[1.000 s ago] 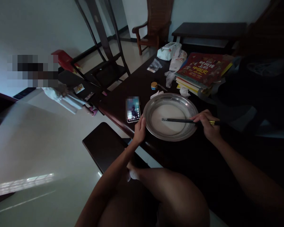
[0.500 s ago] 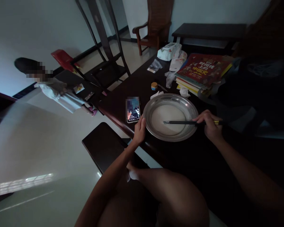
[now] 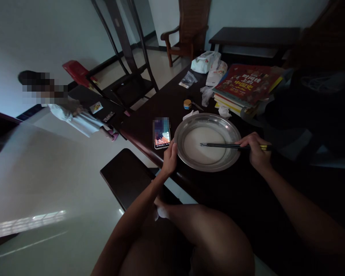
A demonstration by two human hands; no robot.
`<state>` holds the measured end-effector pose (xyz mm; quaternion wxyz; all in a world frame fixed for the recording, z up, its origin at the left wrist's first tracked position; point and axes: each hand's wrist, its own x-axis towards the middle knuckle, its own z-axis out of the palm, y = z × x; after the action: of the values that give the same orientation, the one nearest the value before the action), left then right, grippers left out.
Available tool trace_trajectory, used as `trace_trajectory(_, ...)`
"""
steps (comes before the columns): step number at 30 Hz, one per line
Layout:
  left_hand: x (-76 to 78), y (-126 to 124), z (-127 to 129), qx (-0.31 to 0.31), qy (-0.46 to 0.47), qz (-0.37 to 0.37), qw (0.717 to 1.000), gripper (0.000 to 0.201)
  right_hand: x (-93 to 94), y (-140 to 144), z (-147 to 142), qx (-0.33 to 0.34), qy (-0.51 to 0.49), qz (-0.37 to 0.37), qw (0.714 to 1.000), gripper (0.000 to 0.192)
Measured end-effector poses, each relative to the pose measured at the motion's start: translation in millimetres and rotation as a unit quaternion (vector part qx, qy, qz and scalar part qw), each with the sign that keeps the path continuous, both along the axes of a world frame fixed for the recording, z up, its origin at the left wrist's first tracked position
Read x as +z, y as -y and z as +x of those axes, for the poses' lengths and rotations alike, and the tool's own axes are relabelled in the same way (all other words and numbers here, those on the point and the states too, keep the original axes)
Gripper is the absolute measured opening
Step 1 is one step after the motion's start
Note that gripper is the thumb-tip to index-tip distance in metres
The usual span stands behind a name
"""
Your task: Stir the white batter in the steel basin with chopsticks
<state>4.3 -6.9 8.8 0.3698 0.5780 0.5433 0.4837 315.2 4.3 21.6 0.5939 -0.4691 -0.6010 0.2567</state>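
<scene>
Seated view of work at the near edge of a dark wooden table (image 3: 161, 99). The left hand (image 3: 169, 158) is closed over the near-left rim of a shallow metal pan (image 3: 232, 130), thumb on the lip, steadying it at the table edge. The right hand (image 3: 254, 150) is closed around a pair of dark chopsticks (image 3: 221, 145), which lie nearly level across the pan with their tips in a thin pale liquid (image 3: 204, 143) covering the pan's floor. As a judgement, the mixing is under way rather than finished: the liquid looks smooth and evenly spread, with no lumps discernible in the dim light, yet the chopsticks are in it and nothing has been lifted out. Just left of the pan, touching neither hand, lies a lit phone (image 3: 161, 134). Beyond the pan stand a small capped jar (image 3: 187, 104) and crumpled tissue (image 3: 191, 114); toward the far right edge is a stack of books (image 3: 245, 86), with plastic bags (image 3: 205, 61) at the far end.
</scene>
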Motion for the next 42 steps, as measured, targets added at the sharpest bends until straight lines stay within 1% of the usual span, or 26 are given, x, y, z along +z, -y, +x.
trace_trajectory(2,0.8,0.1,0.4,-0.002,0.0,-0.001,1.0,0.072,-1.0,-0.6,0.6,0.0,-0.022,0.016,1.0,0.047)
trace_trajectory(5,1.4,0.1,0.8,-0.005,0.001,0.001,1.0,0.074,0.0,0.3,-0.1,0.033,0.01,0.009,0.999,0.045)
trace_trajectory(6,1.4,0.0,0.8,-0.005,0.001,0.001,1.0,0.074,0.7,0.7,-0.6,0.034,0.023,0.002,0.999,0.044)
trace_trajectory(8,1.4,0.1,0.7,-0.005,0.001,0.001,1.0,0.075,2.1,1.3,-1.4,0.012,0.024,0.003,1.0,0.045)
trace_trajectory(10,1.4,0.1,0.6,-0.005,0.0,0.0,1.0,0.074,2.9,1.5,-2.0,-0.008,0.004,0.013,1.0,0.049)
trace_trajectory(12,1.4,0.1,0.7,-0.004,-0.002,-0.001,1.0,0.075,3.1,1.9,-2.6,-0.002,-0.004,0.017,1.0,0.049)
trace_trajectory(15,0.9,-0.1,1.1,-0.003,0.001,-0.001,1.0,0.076,3.0,2.5,-3.1,0.026,0.025,0.008,0.999,0.043)
trace_trajectory(17,0.5,-0.2,1.4,-0.003,0.004,0.001,1.0,0.076,2.5,2.4,-2.5,0.014,0.034,0.008,0.999,0.042)
trace_trajectory(20,0.3,-0.3,1.5,-0.004,0.006,-0.003,1.0,0.073,1.0,1.6,-1.0,-0.016,0.012,0.018,1.0,0.048)
trace_trajectory(22,0.3,-0.3,1.4,-0.003,0.007,-0.005,1.0,0.072,0.2,1.5,-0.7,0.003,0.003,0.015,1.0,0.049)
trace_trajectory(25,0.5,-0.3,1.2,-0.003,0.005,-0.003,1.0,0.072,0.5,1.5,-1.0,0.03,0.028,0.001,0.999,0.043)
trace_trajectory(27,0.5,-0.2,1.0,-0.006,0.002,-0.003,1.0,0.071,0.8,1.0,-0.6,0.017,0.032,0.0,0.999,0.042)
trace_trajectory(30,0.3,-0.1,0.9,-0.007,0.004,-0.004,1.0,0.071,0.4,0.1,0.7,-0.005,0.003,0.01,1.0,0.047)
trace_trajectory(32,0.4,0.0,1.2,-0.003,0.007,-0.004,1.0,0.071,0.2,0.3,0.8,0.008,0.005,0.007,1.0,0.047)
trace_trajectory(35,1.4,0.3,1.7,0.0,0.009,-0.003,1.0,0.07,1.1,1.0,-0.5,0.027,0.037,-0.008,0.999,0.042)
trace_trajectory(37,2.0,0.3,1.9,-0.004,0.009,-0.002,1.0,0.07,2.2,1.1,-1.3,0.007,0.038,-0.004,0.999,0.043)
trace_trajectory(39,2.3,0.0,1.7,-0.008,0.008,-0.002,1.0,0.071,3.2,1.0,-1.8,-0.015,0.017,0.007,1.0,0.048)
trace_trajectory(40,2.2,-0.1,1.6,-0.007,0.008,-0.002,1.0,0.071,3.5,1.1,-2.0,-0.015,0.006,0.01,1.0,0.049)
trace_trajectory(42,2.1,-0.4,1.1,-0.001,0.005,-0.004,1.0,0.071,3.8,1.3,-2.5,0.007,0.006,0.006,1.0,0.048)
